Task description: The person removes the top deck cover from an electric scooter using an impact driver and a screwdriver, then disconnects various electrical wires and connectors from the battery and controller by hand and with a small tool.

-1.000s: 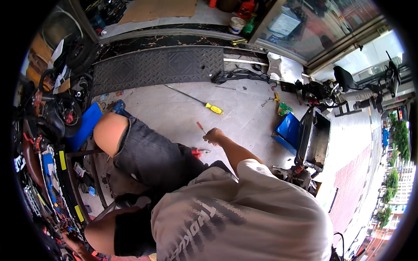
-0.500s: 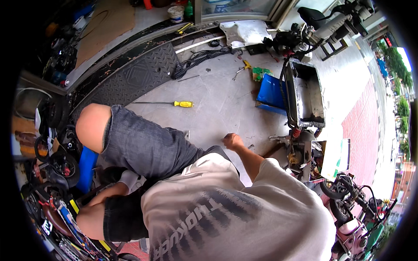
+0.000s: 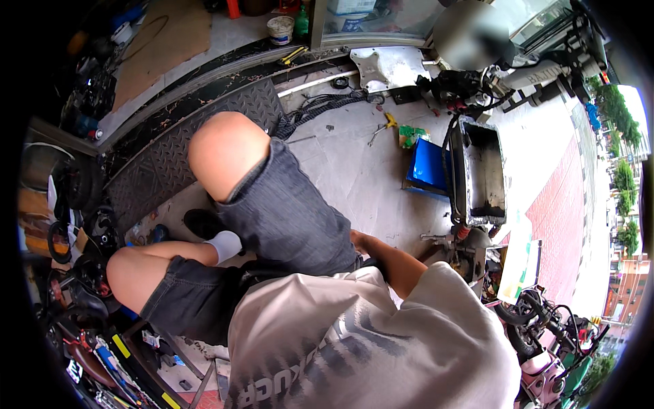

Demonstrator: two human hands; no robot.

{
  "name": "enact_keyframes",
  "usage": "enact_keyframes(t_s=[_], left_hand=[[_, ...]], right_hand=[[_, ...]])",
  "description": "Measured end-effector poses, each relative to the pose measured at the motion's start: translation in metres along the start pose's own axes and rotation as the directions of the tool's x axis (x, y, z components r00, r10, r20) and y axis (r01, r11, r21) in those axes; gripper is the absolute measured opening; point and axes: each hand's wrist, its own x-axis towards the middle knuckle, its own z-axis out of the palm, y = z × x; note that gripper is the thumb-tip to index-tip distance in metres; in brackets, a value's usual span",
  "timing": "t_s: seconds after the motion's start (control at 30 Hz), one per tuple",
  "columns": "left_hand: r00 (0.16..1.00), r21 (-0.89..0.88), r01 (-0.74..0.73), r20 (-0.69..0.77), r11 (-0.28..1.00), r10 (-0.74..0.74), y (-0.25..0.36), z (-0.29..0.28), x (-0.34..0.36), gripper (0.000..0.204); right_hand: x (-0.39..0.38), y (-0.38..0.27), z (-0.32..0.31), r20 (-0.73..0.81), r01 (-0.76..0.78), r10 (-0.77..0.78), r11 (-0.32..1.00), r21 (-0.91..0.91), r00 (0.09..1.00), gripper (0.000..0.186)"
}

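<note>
My right hand (image 3: 359, 240) is beside my raised thigh, by the edge of my dark grey shorts (image 3: 293, 204). Most of its fingers are hidden behind the leg, so I cannot make out whether they hold anything. My left hand is outside the picture. To the right of my right hand is the frame of a partly stripped scooter with an open, dirty metal box (image 3: 490, 180). A blue box (image 3: 429, 163) leans beside it, near a small green carton (image 3: 413, 135). Farther back a yellow-handled tool (image 3: 390, 120) lies on the floor.
A black checkered ramp (image 3: 252, 95) runs along the doorstep. A bent silver plate (image 3: 388, 68) and black cable lie by the door. A white bucket (image 3: 281, 31) stands inside. Bike parts (image 3: 102, 232) crowd the left; a pink scooter (image 3: 548, 375) stands at lower right.
My right hand has drawn in from above the floor to beside my thigh. My knee has swung right and up, and the yellow screwdriver on the floor is out of sight.
</note>
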Motion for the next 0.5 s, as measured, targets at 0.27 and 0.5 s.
enact_keyframes(t_s=[0.27, 0.5], left_hand=[[0.984, -0.043, 0.175, 0.016, 0.984, -0.175, -0.011, 0.015, 0.013, 0.025], [0.919, -0.115, 0.39, -0.017, 0.914, -0.395, -0.023, 0.013, -0.007, 0.027]], right_hand=[[0.012, -0.031, -0.045, -0.16, -0.054, 0.114, 0.939, 0.341, 0.98, 0.013], [0.009, -0.094, -0.057, -0.106, -0.26, 0.277, 0.953, 0.155, 0.955, 0.012]])
